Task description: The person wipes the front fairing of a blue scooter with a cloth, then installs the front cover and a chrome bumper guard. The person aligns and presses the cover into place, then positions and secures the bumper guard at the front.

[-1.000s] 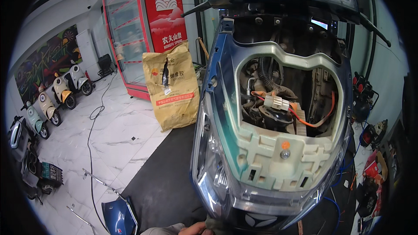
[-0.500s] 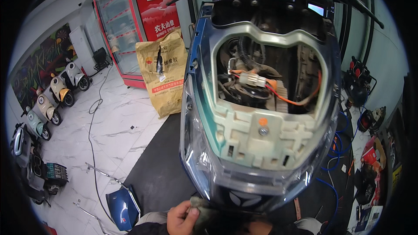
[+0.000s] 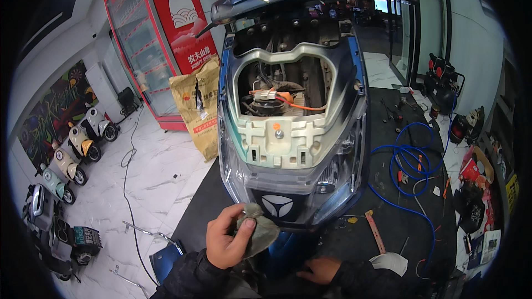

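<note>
Both hands now risen into view. We note left hand with fingers clamped on grey rag, held just below scooter nose, near badge; right hand low beneath nose, fingers partly curled, grip unclear.

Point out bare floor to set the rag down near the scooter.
Free: black mat between scooter and white tile; tile left of the brown sack. Crowded: right side, blue hose and scattered tools. Left hand holds the rag.

Tan paper sack — red label — leans against red display fridge.
</note>
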Demonstrator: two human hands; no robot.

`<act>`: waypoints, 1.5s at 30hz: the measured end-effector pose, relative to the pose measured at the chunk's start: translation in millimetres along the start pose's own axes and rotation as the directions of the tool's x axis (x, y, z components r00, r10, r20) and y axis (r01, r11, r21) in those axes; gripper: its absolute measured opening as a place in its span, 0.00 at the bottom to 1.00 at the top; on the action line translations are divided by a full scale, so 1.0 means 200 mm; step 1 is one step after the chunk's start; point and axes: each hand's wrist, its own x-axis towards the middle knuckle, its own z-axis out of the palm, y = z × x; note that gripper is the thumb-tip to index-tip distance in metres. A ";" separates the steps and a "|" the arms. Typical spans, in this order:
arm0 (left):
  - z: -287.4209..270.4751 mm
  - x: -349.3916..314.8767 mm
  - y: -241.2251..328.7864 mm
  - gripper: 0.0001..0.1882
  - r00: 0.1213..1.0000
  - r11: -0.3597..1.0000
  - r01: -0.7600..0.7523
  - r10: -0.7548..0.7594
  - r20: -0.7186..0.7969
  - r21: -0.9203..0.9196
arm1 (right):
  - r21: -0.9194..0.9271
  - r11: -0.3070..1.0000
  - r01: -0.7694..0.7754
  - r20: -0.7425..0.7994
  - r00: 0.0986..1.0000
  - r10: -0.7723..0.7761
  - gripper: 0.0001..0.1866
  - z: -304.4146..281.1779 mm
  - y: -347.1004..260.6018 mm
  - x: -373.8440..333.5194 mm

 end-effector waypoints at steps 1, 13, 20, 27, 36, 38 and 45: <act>0.02 0.02 0.04 0.16 0.999 0.999 -0.029 0.028 0.041 0.019 | -0.037 0.999 -0.012 0.002 1.000 0.012 0.34 0.00 0.00 -0.01; 0.19 0.17 0.20 0.14 0.993 0.994 -0.106 0.105 0.050 0.007 | 0.067 0.987 0.149 -0.331 0.936 -0.118 0.25 0.12 0.05 -0.12; 0.18 0.12 -0.02 0.19 0.974 0.975 -0.223 0.223 0.029 -0.014 | 0.068 0.993 0.092 -0.147 0.986 -0.081 0.26 0.14 0.11 -0.13; 0.16 0.11 -0.10 0.23 0.978 0.964 -0.173 0.193 0.084 -0.201 | 0.058 0.949 0.310 -0.310 0.909 -0.278 0.25 0.27 0.30 -0.04; 0.19 0.11 -0.04 0.10 0.977 0.979 -0.200 0.195 0.087 0.049 | 0.086 0.980 0.178 -0.185 0.970 -0.160 0.26 0.16 0.23 -0.08; 0.20 0.12 -0.01 0.16 0.987 0.986 -0.141 0.134 0.089 0.085 | 0.060 0.979 0.193 -0.213 0.961 -0.176 0.26 0.14 0.21 -0.08; 0.20 0.33 0.23 0.13 0.992 0.944 -0.078 0.106 -0.071 0.321 | 0.009 0.986 0.166 -0.159 0.974 -0.162 0.28 0.13 0.17 -0.09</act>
